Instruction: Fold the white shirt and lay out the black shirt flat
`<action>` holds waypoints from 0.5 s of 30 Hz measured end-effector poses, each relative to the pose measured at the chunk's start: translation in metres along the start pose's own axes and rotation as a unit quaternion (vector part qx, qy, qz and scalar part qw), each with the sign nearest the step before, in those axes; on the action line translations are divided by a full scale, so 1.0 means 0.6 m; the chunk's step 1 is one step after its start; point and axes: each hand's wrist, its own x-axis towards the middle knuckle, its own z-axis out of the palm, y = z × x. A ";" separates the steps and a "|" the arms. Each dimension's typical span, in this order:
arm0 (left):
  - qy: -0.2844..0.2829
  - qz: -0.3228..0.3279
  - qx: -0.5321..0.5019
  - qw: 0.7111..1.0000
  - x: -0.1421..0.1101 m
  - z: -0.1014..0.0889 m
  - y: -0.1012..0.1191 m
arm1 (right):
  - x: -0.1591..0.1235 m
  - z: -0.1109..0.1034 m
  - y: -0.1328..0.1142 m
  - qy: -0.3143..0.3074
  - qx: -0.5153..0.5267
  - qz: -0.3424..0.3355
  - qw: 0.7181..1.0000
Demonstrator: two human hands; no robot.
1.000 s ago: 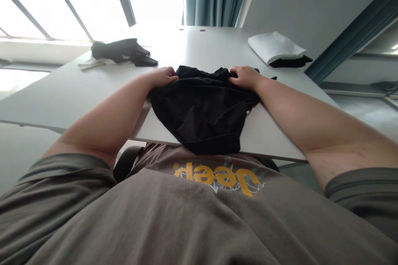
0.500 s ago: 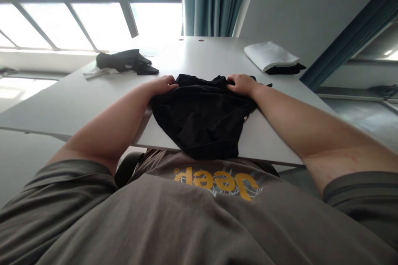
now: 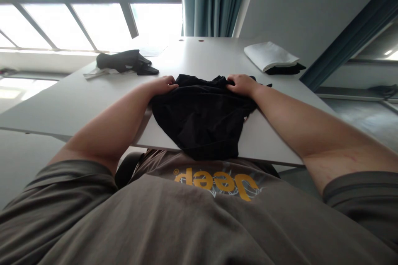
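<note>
Head view. Black garment: located at the centre of the frame, lying creased on the white tabletop, its narrower lower end reaching the near edge, just above the wearer's brown-grey T-shirt. Left hand: at the garment's upper left corner, grip closed, fabric pinched between thumb and curled fingers. Right hand: at the garment's upper right part, grip likewise closed on the gathered cloth. The garment's far edge runs rumpled between the two hands.

Other items noted. Upper left of the frame: a loose heap of dark clothing, with a white cloth partly under it, both well apart from the garment. Upper right: a folded white cloth resting on a black folded cloth, which shows along its near side. Top centre: a blue-green curtain, hanging beside the bright window.
</note>
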 end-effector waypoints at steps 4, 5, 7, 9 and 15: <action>-0.001 0.003 0.000 1.000 0.004 0.002 -0.004 | 0.002 0.000 0.002 -0.008 0.002 0.007 1.000; -0.001 0.004 -0.001 1.000 0.004 0.002 -0.005 | 0.002 0.001 0.002 -0.010 0.002 0.009 1.000; -0.002 0.004 -0.001 1.000 0.004 0.002 -0.004 | 0.003 0.001 0.003 -0.013 -0.001 0.011 1.000; -0.003 0.000 0.001 1.000 0.002 0.001 -0.001 | 0.004 0.002 0.003 -0.014 -0.005 0.010 1.000; -0.004 0.001 0.017 1.000 -0.001 -0.002 0.004 | 0.000 -0.001 -0.002 -0.006 -0.006 0.005 1.000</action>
